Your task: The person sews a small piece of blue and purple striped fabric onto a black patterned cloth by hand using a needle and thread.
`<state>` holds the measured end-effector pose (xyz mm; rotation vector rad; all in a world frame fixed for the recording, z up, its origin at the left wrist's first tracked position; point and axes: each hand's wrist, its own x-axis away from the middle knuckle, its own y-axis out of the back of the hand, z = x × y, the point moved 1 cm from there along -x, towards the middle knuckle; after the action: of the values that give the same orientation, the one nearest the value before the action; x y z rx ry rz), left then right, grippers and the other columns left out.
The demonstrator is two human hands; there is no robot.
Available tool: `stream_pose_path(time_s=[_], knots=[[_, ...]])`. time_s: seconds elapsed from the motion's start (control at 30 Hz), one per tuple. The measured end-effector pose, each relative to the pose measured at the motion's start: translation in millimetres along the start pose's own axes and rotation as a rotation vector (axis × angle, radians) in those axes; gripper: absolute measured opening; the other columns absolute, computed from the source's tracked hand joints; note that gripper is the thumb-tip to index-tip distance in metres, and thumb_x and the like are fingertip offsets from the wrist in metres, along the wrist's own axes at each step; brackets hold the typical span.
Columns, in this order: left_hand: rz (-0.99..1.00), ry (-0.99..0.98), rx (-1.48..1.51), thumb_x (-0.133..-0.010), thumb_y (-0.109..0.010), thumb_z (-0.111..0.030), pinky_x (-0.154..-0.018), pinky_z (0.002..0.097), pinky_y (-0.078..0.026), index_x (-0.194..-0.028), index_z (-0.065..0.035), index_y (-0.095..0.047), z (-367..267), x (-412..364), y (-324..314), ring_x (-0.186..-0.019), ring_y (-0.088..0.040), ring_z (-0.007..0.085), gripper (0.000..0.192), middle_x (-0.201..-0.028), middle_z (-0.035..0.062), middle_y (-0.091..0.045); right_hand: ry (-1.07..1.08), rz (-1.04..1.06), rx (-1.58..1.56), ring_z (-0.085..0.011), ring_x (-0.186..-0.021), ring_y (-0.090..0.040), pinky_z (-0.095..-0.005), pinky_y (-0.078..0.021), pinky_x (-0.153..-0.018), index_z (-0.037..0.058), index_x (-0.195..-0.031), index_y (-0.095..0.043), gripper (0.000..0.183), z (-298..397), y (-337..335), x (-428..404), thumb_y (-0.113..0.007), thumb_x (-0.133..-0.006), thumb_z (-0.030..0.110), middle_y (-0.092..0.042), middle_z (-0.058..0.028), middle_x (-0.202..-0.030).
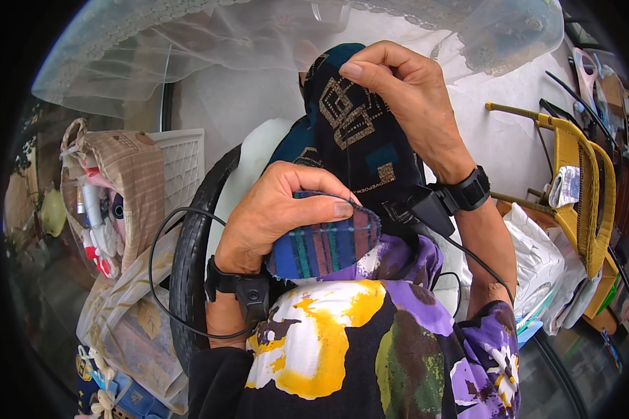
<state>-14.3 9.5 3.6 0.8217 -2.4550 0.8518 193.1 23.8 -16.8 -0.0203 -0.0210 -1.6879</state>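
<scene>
My left hand (278,214) pinches a striped cloth pad (320,249) at its top edge, between thumb and forefinger. The pad is blue, green and mauve, rounded at one end, with stitches along its rim. From that edge a thin dark thread (349,170) rises toward my right hand (416,99), raised above my knee with thumb and forefinger pressed together. The thread's upper part fades against my dark patterned trousers (364,152), and I cannot make out a needle. Each wrist wears a black strap with a cabled device.
A checked cloth bag (144,183) stands at left before a white plastic basket (187,149). Beside my left arm curves a black tyre-like rim (186,283). A yellow chair (576,152) and a white package (534,262) stand at right. Sheer lace-edged cloth (215,52) hangs ahead.
</scene>
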Motion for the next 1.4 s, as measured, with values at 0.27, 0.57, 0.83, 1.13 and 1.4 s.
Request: stream_pose_path(time_s=[0.27, 0.57, 0.83, 1.13, 1.4], knots=[[0.000, 0.035, 0.058, -0.082, -0.071, -0.015, -0.077, 0.0221, -0.048, -0.090, 0.0008, -0.073, 1, 1, -1, -0.078, -0.063, 0.0082, 0.017, -0.084, 0.0054, -0.071, 0.156, -0.077, 0.257, -0.0062, -0.061, -0.048, -0.0240, -0.0395, -0.056, 0.0030, -0.082, -0.070, 0.011, -7, -7, -5, -0.073, -0.081, 0.013, -0.058, 0.0012, -0.068], [0.006, 0.029, 0.051, -0.083, -0.070, -0.013, -0.077, 0.0214, -0.048, -0.091, 0.0013, -0.073, 4, 2, -11, -0.080, -0.063, 0.0075, 0.017, -0.084, 0.0046, -0.071, 0.202, -0.063, 0.384, -0.0145, -0.059, -0.048, -0.0300, -0.0388, -0.056, 0.0014, -0.080, -0.068, 0.016, -21, -18, -4, -0.071, -0.082, 0.017, -0.055, -0.0039, -0.068], [-0.023, -0.076, -0.030, -0.085, -0.069, -0.013, -0.077, 0.0225, -0.049, -0.090, 0.0012, -0.072, 10, -1, -6, -0.082, -0.063, 0.0090, 0.016, -0.086, 0.0053, -0.070, 0.086, 0.027, 0.439, -0.0133, -0.062, -0.050, -0.0298, -0.0409, -0.058, 0.0013, -0.095, -0.067, 0.020, -14, -9, -9, -0.067, -0.086, 0.019, -0.056, -0.0053, -0.071], [-0.211, -0.125, 0.080, -0.083, -0.068, -0.007, -0.077, 0.0218, -0.049, -0.097, 0.0007, -0.068, 8, 2, 0, -0.081, -0.063, 0.0075, 0.016, -0.091, 0.0049, -0.069, -0.373, 0.431, 0.087, -0.0057, -0.073, -0.054, -0.0234, -0.0455, -0.064, -0.0006, -0.092, -0.065, 0.023, 13, 12, 42, -0.067, -0.091, 0.022, -0.062, 0.0004, -0.078], [-0.198, -0.092, 0.038, -0.084, -0.070, -0.011, -0.070, 0.0195, -0.049, -0.095, 0.0004, -0.067, 15, 2, 7, -0.075, -0.061, 0.0054, 0.016, -0.085, 0.0021, -0.068, -0.405, 0.380, 0.039, -0.0047, -0.069, -0.050, -0.0225, -0.0423, -0.062, -0.0008, -0.084, -0.067, 0.016, 8, 9, 60, -0.070, -0.087, 0.014, -0.059, 0.0022, -0.071]])
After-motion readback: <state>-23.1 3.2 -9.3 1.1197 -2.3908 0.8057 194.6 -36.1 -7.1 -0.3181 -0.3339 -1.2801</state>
